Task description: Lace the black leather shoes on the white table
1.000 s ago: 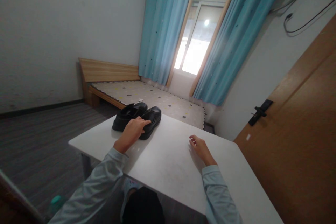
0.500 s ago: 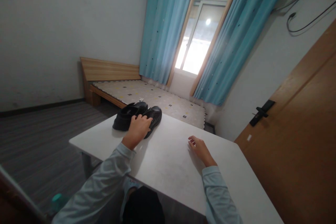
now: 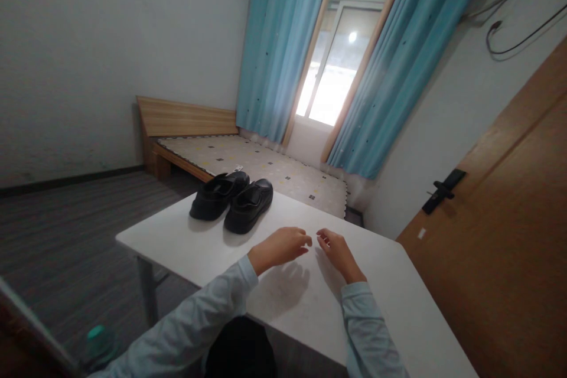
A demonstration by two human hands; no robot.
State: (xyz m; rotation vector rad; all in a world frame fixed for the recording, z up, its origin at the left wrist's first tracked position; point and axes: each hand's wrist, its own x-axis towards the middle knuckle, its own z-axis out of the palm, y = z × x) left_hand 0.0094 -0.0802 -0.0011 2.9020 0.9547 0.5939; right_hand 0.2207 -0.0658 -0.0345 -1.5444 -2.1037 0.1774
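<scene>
Two black shoes stand side by side on the white table [image 3: 305, 301]: the left shoe [image 3: 212, 198] and the right shoe [image 3: 248, 207], toes pointing away from me. My left hand [image 3: 283, 246] is in the air over the table, to the right of the shoes and apart from them. Its fingers are loosely bent, thumb apart, with nothing in them; a shadow falls beneath it. Close by, my right hand [image 3: 340, 254] is at the tabletop with slightly curled, parted fingers and holds nothing. A small gap separates the fingertips of both hands.
Beyond the table is a bed with a patterned mattress [image 3: 266, 159] and a wooden headboard [image 3: 190, 118]. A wooden door [image 3: 500, 218] with a black handle [image 3: 443, 191] is at the right. Blue curtains [image 3: 283, 47] flank a window. A green-topped object [image 3: 96, 333] sits low at left.
My left hand has let go of the right shoe and moved right and nearer to me, toward my right hand. The shoes and my right hand have stayed in place.
</scene>
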